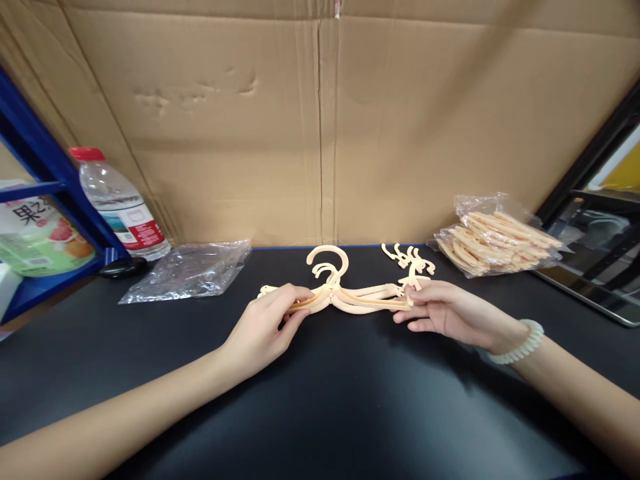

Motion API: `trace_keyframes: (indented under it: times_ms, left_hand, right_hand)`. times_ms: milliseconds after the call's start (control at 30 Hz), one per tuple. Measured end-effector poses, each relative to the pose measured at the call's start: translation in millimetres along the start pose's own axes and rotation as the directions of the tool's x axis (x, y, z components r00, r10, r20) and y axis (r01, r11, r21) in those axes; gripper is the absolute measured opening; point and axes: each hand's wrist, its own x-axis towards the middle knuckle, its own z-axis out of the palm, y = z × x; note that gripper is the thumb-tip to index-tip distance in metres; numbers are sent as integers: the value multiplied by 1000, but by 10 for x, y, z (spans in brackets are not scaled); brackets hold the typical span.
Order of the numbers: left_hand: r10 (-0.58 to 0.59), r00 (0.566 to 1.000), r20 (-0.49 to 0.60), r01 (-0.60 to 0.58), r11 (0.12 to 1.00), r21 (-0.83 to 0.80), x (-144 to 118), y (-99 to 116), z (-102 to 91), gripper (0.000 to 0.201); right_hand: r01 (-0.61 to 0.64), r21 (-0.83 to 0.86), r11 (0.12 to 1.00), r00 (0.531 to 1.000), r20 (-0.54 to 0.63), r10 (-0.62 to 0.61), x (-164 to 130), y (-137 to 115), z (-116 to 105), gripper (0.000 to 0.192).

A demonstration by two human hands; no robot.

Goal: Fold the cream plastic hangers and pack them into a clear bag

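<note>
Hands meet at a small stack of cream plastic hangers (350,298) lying near the middle of the desk (320,400), a little toward its far edge. The left hand (265,327) pinches the stack's left arm between thumb and fingers; the right hand (440,310) holds the right arm's tip, fingers closed lightly around it, a pale bead bracelet (517,341) on that wrist. To do this well, I judge both grips should stay near the ends so the hooks line up and the arms nest flat, with even pressure so the thin plastic does not twist. Just behind the right hand lie a few loose hangers (411,259), hooks up. Farther toward the far right corner sits a clear bag of more hangers (493,240); toward the far left lies an empty clear bag (190,270), then a water bottle (120,207) beside a blue shelf frame (45,153). Cardboard (320,120) walls the far edge.
</note>
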Motion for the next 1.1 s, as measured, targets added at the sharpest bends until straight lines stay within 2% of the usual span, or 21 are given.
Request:
trace_keyframes:
  times_ms: [167, 300, 467, 900, 1100]
  left_hand:
    - [-13, 1000, 4, 13, 1000, -11, 0, 6, -1, 12]
    - [-35, 999, 15, 36, 999, -17, 2, 2, -4, 13]
    - [-38, 999, 24, 39, 999, -31, 3, 1, -9, 11]
    - [5, 1000, 13, -5, 999, -33, -1, -7, -9, 11]
    - [-21, 1000, 23, 22, 999, -26, 13, 29, -24, 11]
  right_hand:
    - [4, -10, 1000, 1000, 31, -4, 3, 8, 10, 14]
    - [27, -30, 999, 1000, 13, -26, 7, 18, 3, 19]
    - [92, -63, 994, 996, 21, -91, -3, 52, -11, 19]
    - [223, -143, 964, 968, -87, -236, -37, 86, 158, 28]
    - [280, -163, 946, 945, -125, -302, -37, 106, 172, 32]
